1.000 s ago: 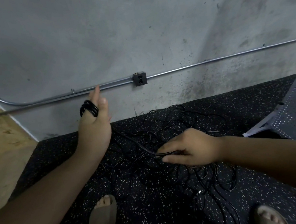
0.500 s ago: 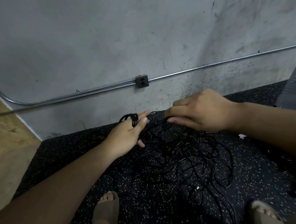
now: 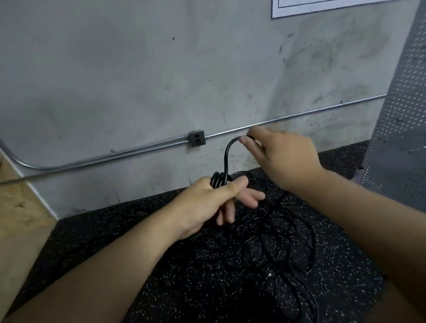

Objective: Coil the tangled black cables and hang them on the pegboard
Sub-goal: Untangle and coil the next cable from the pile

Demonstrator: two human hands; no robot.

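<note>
Both grips are closed on cable. Lower: left grip [image 3: 203, 204] clasps a small coil of thin black cable [image 3: 220, 182], thumb pressed across the turns, remaining fingers [image 3: 249, 197] loosely extended beneath. Upper: right grip [image 3: 287, 159], above and to the R of the left grip, pinches a single black strand [image 3: 228, 154] btwn fingertips [image 3: 243, 140]; strand arcs down from the pinch into the coil, so the two grips hold one continuous length.

Progress (est.): early. Only a few turns sit in the left grip. Bulk of the work, a loose tangled heap of black cable [image 3: 269, 247], lies on the black speckled rubber floor [image 3: 166, 283] directly below both grips, loops spreading toward the viewer. Not yet done: laying the raised strand as next turn, drawing the rest out of the heap, finishing the coil, hanging it. To the R of the right grip, well apart from it, stands a grey perforated metal pegboard [image 3: 411, 121]; no cable on the part that shows. Behind both grips: grey concrete wall [image 3: 120, 79] w/ metal conduit [image 3: 102, 157] & small grey outlet box [image 3: 196, 138].
</note>
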